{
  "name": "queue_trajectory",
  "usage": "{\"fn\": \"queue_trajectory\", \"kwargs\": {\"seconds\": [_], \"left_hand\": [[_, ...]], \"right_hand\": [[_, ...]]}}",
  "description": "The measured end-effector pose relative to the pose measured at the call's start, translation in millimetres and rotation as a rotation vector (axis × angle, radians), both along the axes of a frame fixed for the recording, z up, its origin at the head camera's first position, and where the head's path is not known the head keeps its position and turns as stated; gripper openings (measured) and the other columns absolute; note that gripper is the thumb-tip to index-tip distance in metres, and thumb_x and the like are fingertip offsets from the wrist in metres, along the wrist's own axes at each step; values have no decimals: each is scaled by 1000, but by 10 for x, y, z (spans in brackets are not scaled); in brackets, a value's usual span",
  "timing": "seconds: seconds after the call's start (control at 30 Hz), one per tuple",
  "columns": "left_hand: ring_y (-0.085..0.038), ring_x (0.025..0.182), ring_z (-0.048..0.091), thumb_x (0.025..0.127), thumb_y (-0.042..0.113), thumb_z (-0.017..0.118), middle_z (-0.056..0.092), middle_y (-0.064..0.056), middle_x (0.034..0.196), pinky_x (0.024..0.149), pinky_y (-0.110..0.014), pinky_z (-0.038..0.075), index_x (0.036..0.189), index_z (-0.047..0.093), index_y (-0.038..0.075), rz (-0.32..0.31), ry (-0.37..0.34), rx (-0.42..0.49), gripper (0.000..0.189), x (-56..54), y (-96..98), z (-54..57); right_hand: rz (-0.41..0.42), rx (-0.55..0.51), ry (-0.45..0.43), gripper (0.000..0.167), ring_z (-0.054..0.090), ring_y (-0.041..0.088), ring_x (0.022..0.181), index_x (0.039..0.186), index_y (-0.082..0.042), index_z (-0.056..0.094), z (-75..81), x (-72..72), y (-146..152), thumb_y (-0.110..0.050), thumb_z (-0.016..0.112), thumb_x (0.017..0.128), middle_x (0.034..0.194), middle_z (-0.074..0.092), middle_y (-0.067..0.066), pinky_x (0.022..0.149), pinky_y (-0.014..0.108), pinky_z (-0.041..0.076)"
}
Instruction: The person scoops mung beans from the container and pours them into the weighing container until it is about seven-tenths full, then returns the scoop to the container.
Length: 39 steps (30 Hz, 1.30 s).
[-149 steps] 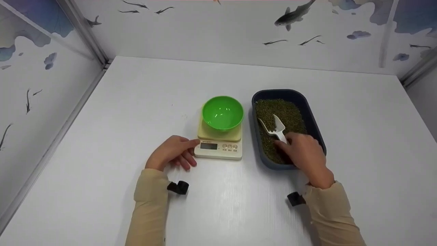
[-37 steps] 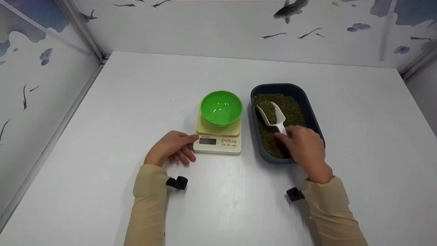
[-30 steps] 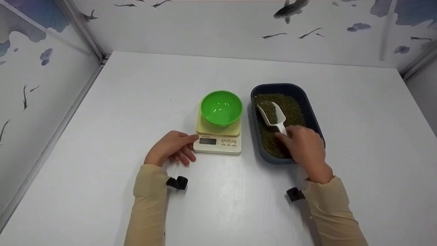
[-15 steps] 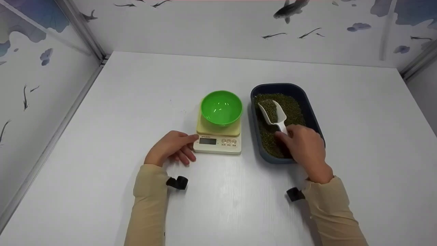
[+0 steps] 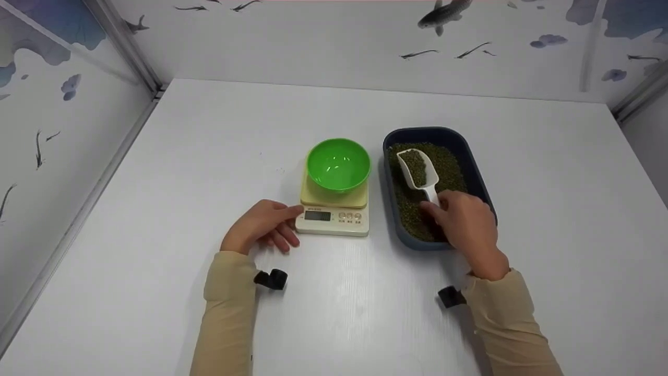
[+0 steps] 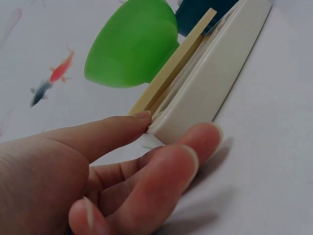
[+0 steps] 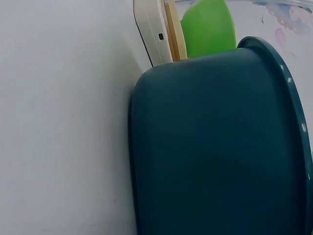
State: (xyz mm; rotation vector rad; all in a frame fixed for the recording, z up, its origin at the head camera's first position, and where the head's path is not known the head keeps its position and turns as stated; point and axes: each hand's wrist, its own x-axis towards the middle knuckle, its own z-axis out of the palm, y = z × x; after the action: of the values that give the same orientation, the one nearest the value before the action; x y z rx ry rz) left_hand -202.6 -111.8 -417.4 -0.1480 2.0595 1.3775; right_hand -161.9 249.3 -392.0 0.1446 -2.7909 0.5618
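Observation:
My right hand [image 5: 464, 222] grips the handle of a white scoop [image 5: 431, 175] over a dark blue tub [image 5: 482, 193]. Small green beans [image 5: 416, 168], which look like mung beans, fill much of the scoop, and more lie beneath it in the tub. Only the tub's outer wall [image 7: 220, 147] shows large in the right wrist view; the hand is hidden there. My left hand [image 5: 263, 224] has its thumb at the left corner of a kitchen scale [image 5: 334, 225], its other fingers loosely bent. A green bowl [image 5: 339, 164] with nothing in it sits on the scale's yellow platform [image 5: 334, 198].
The white table [image 5: 229, 130] is bounded by a back panel [image 5: 323, 47] and a left panel [image 5: 31, 172], both printed with fish. To the right of the scale, close beside it, stands the tub. Black wrist mounts stick out from both sleeves.
Five seconds ago the scoop was lower in the beans with few in it. It has since filled, and over the last second it has levelled and shifted slightly right. The left hand stays put.

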Motion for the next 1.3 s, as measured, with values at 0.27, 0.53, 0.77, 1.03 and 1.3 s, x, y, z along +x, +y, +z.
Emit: {"fn": "queue_trajectory", "kwargs": {"seconds": [0.27, 0.53, 0.77, 1.03, 1.3], "left_hand": [[-27, 59, 65, 77, 53, 60, 67, -17, 76, 39, -24, 39, 90, 60, 2, 3, -4, 1, 52, 1, 6, 0], [-28, 60, 65, 76, 55, 59, 67, -15, 76, 41, -23, 40, 89, 61, 4, -14, 11, -14, 53, -20, -4, 17], [-28, 60, 65, 76, 55, 59, 67, -16, 76, 41, -23, 40, 90, 61, 3, -17, 4, -6, 54, -9, -7, -3], [-28, 60, 65, 76, 56, 59, 67, -16, 76, 41, -23, 41, 91, 60, 3, -12, 5, -9, 55, 1, -1, -7], [-28, 60, 65, 77, 55, 59, 67, -16, 75, 41, -23, 41, 89, 60, 3, -12, 10, -7, 53, 0, 0, 0]], "right_hand": [[11, -15, 5, 38, 36, 14, 40, 56, -16, 47, -16, 2, 11, -40, 66, 78, 48, 42, -3, 40, 30, 27], [11, -21, 9, 39, 36, 13, 39, 54, -17, 47, 9, -22, 7, -42, 67, 77, 46, 43, -5, 39, 30, 26], [8, -34, 16, 39, 37, 12, 39, 55, -17, 48, 1, -8, 12, -43, 66, 77, 47, 45, -6, 39, 29, 28], [13, -29, 28, 42, 35, 13, 37, 52, -17, 45, -6, 5, 11, -43, 66, 77, 45, 42, -5, 38, 29, 25], [12, -49, 23, 42, 36, 13, 37, 51, -17, 44, 2, 2, 10, -41, 66, 78, 44, 42, -5, 37, 30, 25]]}}
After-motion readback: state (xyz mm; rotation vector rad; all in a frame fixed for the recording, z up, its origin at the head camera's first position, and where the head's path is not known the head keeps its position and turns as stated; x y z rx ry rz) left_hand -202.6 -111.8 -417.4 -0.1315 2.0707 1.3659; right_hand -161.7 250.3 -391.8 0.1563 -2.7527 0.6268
